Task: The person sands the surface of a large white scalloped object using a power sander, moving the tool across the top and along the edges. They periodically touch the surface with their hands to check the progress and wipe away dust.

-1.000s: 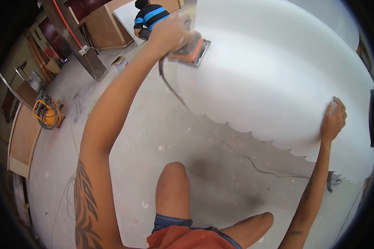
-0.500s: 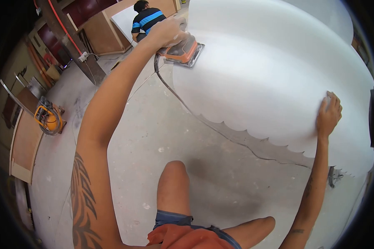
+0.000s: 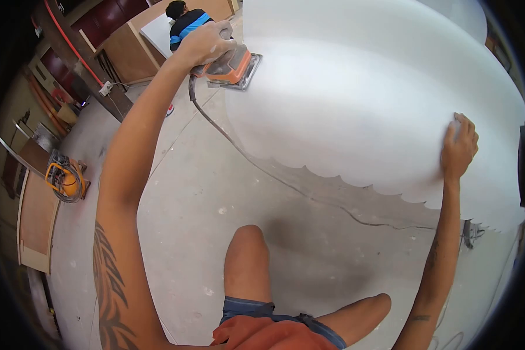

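My left hand point(image 3: 207, 44) is wrapped over the top of an orange and dark electric sander point(image 3: 230, 67). The sander's flat pad sits against the left edge of a large, smooth, curved white panel point(image 3: 332, 99). A scalloped lower edge runs along this panel. Dust coats the fingers of my left hand. Further right, my right hand point(image 3: 461, 149) rests on the panel with its fingers stretched out and slightly bent. From the sander a dark cord point(image 3: 216, 125) drops and runs under the panel to the right.
A person point(image 3: 189, 26) in a striped shirt crouches at the back, beside wooden panels point(image 3: 125, 49). On the left floor stand a yellow machine with a coiled hose point(image 3: 67, 181) and a wooden board point(image 3: 38, 221). A post point(image 3: 79, 44) carries a red cable and a white socket point(image 3: 106, 88).
The view has shifted slightly, so sander and panel edge appear further left. My left hand keeps its grip on the sander at the panel's edge, and my right hand stays on the panel.
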A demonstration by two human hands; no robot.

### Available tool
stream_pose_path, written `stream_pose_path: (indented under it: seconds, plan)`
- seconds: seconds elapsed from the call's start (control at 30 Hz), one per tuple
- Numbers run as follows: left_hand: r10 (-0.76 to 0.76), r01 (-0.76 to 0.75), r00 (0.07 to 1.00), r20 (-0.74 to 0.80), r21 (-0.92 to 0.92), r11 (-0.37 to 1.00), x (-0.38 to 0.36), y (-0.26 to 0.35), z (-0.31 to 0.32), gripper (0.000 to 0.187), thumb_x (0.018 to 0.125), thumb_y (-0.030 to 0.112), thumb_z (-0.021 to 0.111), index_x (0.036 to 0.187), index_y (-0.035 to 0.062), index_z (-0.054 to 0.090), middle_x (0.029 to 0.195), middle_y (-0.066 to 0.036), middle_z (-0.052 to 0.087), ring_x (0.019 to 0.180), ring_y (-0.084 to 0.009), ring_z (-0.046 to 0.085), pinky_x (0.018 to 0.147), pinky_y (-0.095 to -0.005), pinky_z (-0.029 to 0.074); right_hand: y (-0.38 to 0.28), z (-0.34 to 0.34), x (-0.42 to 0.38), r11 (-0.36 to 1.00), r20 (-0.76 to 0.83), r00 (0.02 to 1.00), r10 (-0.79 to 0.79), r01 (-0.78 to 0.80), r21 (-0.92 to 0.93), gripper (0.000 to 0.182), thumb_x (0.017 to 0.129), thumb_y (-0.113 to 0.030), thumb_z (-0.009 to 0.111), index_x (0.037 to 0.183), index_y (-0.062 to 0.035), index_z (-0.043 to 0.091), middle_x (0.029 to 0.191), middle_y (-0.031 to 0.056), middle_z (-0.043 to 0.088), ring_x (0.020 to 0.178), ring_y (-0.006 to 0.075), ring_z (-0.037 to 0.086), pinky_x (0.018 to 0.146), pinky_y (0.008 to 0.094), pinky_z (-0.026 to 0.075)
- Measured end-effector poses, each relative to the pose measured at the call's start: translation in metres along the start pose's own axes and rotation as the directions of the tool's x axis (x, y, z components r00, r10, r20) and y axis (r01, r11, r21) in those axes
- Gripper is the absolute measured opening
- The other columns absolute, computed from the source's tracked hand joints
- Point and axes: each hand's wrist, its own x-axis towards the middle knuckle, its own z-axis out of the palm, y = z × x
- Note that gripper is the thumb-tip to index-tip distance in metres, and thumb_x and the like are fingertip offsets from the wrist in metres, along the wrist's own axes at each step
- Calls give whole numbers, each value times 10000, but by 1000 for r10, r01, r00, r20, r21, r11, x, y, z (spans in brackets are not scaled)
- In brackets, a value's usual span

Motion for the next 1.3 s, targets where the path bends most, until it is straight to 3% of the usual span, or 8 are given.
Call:
stream_pose_path:
  seconds: [0.07,0.17,0.27,0.4,0.83,1.03,1.1,1.3]
  plan:
    - [-89,89,996,15,-12,996,5,-2,0,214,868,249,631,945,58,687,1105,-153,630,984,-386,634,867,-444,504,-2,0,-3,1000,12,1000,8,-8,-11,313,1023,-249,547,1302,-164,660,1399,15,623,1304,277,546,1127,459,387]
    - [75,-74,992,103,-14,997,39,-22,11,309,845,312,645,986,39,671,1111,-164,644,1004,-398,632,874,-451,493,1,-4,-2,1000,-3,1000,2,-2,29,299,1019,-246,558,1288,-168,665,1400,6,623,1303,271,547,1126,456,390]
    - [-79,89,993,90,-117,989,31,5,-7,379,834,351,665,1027,25,674,1077,-186,673,979,-417,636,870,-454,495,0,-5,2,999,-2,1000,-13,13,44,293,1018,-241,563,1282,-169,668,1400,5,623,1305,269,545,1125,450,392]
    - [-17,20,998,56,-53,998,15,4,-5,457,788,378,637,1098,44,679,1034,-275,718,958,-458,677,864,-484,539,-1,-4,1,999,10,1000,-2,2,42,296,1018,-237,558,1284,-166,668,1399,7,622,1305,270,545,1130,444,389]
    - [-50,66,983,177,-90,994,12,7,-14,334,817,333,629,955,30,646,985,-166,647,960,-345,644,844,-413,497,0,-3,0,999,-8,1000,-4,4,53,291,1016,-232,554,1270,-160,675,1377,7,636,1297,273,550,1120,446,398]
    - [250,-250,968,20,97,963,47,-6,4,327,827,330,615,977,49,689,1061,-168,660,1017,-378,654,878,-441,508,-2,-3,-2,999,-17,1000,0,1,52,289,1010,-224,560,1266,-164,678,1381,4,634,1307,268,544,1123,443,396]
    - [-41,40,997,58,8,999,56,3,4,309,837,342,633,958,70,715,1144,-161,657,1043,-395,654,902,-451,520,-1,-4,-1,998,-15,1000,7,-6,63,290,1010,-224,557,1266,-167,680,1381,4,635,1309,267,543,1126,440,393]
    - [-26,24,997,69,35,999,-8,24,7,316,866,375,648,970,82,702,1155,-156,632,1005,-405,655,899,-493,529,-2,-5,-1,998,-5,1000,7,-7,58,292,1013,-228,553,1268,-172,682,1380,5,637,1308,267,544,1132,438,389]
